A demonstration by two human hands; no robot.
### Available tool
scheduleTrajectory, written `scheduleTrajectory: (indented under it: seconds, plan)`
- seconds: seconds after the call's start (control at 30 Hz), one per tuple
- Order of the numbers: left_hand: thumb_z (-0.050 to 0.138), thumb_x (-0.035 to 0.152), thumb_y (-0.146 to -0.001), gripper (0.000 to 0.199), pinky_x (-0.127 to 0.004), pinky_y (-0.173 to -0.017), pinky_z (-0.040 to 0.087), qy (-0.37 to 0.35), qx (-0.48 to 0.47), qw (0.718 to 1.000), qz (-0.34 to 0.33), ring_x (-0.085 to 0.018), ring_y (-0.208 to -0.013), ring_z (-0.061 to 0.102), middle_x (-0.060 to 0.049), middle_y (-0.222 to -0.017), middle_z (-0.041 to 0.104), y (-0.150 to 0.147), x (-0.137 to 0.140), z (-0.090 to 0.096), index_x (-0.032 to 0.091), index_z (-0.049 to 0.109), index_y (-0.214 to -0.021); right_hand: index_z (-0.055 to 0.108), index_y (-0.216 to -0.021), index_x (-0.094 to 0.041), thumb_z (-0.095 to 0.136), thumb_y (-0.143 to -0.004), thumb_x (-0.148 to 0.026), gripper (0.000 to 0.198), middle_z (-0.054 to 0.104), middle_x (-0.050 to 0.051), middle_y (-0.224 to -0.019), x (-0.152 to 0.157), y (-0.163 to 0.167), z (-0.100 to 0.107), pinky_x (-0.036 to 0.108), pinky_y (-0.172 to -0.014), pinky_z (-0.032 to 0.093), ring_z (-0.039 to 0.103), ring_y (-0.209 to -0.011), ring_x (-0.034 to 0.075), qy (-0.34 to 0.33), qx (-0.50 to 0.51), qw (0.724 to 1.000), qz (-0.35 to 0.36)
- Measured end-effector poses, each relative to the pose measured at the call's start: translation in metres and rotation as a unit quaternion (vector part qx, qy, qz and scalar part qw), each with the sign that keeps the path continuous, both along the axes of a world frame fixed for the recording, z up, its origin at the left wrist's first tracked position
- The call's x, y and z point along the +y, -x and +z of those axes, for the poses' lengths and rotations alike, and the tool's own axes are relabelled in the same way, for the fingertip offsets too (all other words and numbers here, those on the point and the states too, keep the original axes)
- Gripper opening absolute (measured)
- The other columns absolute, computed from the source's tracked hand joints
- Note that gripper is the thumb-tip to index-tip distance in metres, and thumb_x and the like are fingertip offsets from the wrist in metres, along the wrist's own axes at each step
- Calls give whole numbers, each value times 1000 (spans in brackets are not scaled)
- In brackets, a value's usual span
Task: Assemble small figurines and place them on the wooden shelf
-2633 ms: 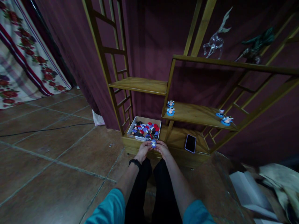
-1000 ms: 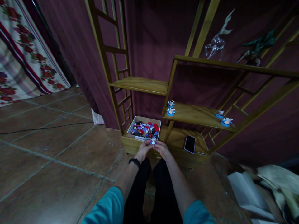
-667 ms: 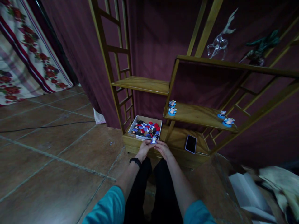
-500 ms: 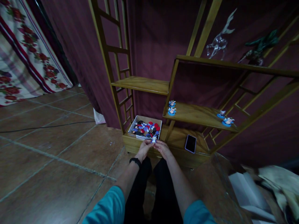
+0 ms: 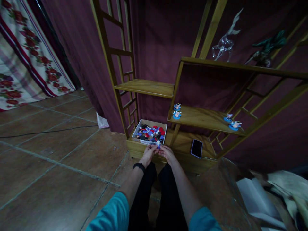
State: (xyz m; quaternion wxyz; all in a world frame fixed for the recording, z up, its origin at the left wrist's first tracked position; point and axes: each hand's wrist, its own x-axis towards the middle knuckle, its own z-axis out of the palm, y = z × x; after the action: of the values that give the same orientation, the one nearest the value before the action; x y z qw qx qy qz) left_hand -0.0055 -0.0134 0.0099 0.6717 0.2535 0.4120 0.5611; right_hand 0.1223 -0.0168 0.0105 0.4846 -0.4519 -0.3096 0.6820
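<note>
Between the fingertips of my left hand [image 5: 150, 153] and my right hand [image 5: 166, 152] is a small figurine [image 5: 158, 144], white on top with a purple base. Both hands are closed on it, one from each side. It stands upright just at the near edge of a shallow white box [image 5: 166, 134]. Inside the box lies a jumble of small figurines [image 5: 150, 132] in red, purple, black and white. The box rests on the low wooden ledge of the shelf unit.
On the wooden shelf [image 5: 201, 118] to the right stand several blue-based figurines [image 5: 177, 115]. A phone [image 5: 196, 148] lies on the ledge below. Higher up are a clear glass deer [image 5: 225, 45] and a dark green ornament [image 5: 268, 48]. White packaging [image 5: 258, 199] sits on the floor at right.
The figurine has turned or tilted slightly between my fingers, with its purple base now showing more. My hands and arms have stayed almost in place.
</note>
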Motion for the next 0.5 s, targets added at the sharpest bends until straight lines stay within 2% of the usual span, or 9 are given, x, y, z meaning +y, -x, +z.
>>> scheduleTrajectory:
  seconds: [0.2,0.5]
  plan:
    - [71,24,-67,21,-23,-61,51,16,5,1000,-16,-11,-60,62,-7,-73,65,1,1,0,12,57,-77,63,-83,-16,66,-70,-33,22,68,6,-76,-1,-1,5,23,-61,50,63,-63,12,1,-15,1000,9]
    - [70,23,-67,20,-23,-63,51,30,0,999,-24,-11,-60,62,-6,-69,65,1,2,1,12,56,-75,63,-83,-16,66,-69,-36,24,68,6,-77,0,-2,1,23,-61,51,63,-65,12,0,-22,1000,4]
